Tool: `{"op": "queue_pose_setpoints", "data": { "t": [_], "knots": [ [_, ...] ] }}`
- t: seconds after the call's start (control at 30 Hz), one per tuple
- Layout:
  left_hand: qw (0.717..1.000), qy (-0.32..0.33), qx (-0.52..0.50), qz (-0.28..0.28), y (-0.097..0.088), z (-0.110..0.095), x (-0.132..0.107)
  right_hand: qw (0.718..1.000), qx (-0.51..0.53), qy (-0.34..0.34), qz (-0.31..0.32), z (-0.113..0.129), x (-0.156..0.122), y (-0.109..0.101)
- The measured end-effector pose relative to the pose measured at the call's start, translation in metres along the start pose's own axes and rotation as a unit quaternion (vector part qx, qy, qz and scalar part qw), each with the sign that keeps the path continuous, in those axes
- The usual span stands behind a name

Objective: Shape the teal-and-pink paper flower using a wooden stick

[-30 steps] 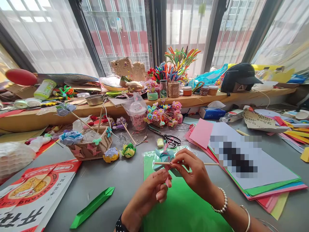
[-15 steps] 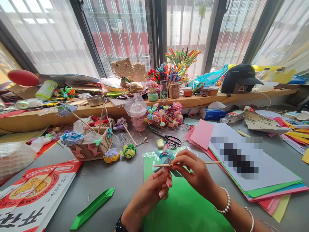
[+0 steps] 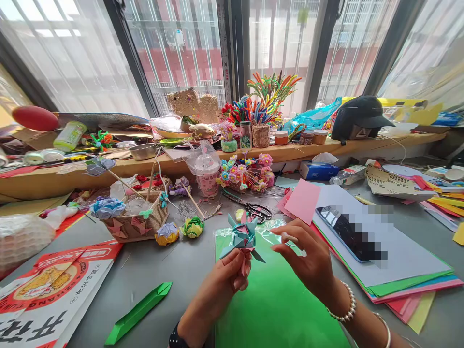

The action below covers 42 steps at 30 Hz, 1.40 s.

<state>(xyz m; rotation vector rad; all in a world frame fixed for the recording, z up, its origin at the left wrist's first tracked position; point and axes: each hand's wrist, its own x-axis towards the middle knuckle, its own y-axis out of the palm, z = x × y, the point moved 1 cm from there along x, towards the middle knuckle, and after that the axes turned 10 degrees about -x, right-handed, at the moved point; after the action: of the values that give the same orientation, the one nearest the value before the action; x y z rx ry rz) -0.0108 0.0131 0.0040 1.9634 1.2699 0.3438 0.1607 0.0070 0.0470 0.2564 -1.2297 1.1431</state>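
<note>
A folded paper flower in teal and pink is pinched at its underside by my left hand. Its pointed petals spread out above my fingers. To its right, apart from it, my right hand is raised with a thin wooden stick in its fingers; only a short pale end shows. Beneath both hands lies a green sheet in a clear sleeve. A folded green paper strip rests on the table to the left.
Black scissors lie beyond the flower. Two finished paper flowers sit near a decorated cardboard box. On the right, a phone lies on stacked paper. A printed paper bag covers the left front.
My right hand has moved right, away from the flower, taking the stick with it. The stick no longer lies across the flower's underside. The flower now faces more toward me.
</note>
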Motion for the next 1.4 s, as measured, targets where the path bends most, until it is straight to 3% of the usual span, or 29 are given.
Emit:
{"op": "queue_pose_setpoints", "data": {
  "t": [0.2, 0.3, 0.53, 0.9, 1.1, 1.4],
  "knots": [
    [1.0, -0.008, 0.023, 0.015, 0.001, 0.004, 0.0, 0.995, -0.005, -0.068, 0.075, 0.003, -0.007, 0.011],
    [0.999, -0.023, 0.032, 0.032, 0.005, 0.005, 0.0, 0.996, 0.008, -0.037, 0.086, 0.002, -0.009, 0.016],
    [0.998, -0.067, 0.015, 0.011, 0.006, 0.008, 0.001, 0.99, 0.041, 0.065, 0.12, -0.004, -0.006, 0.017],
    [0.996, -0.084, 0.009, 0.018, 0.005, 0.007, 0.002, 0.986, 0.032, 0.104, 0.129, -0.005, -0.004, 0.017],
    [0.998, -0.064, -0.022, 0.003, 0.003, 0.008, 0.003, 0.988, 0.055, 0.065, 0.129, -0.004, -0.005, 0.017],
    [0.997, -0.059, 0.041, 0.015, 0.005, 0.012, 0.002, 0.988, 0.023, 0.095, 0.118, -0.004, -0.008, 0.018]
  ]
}}
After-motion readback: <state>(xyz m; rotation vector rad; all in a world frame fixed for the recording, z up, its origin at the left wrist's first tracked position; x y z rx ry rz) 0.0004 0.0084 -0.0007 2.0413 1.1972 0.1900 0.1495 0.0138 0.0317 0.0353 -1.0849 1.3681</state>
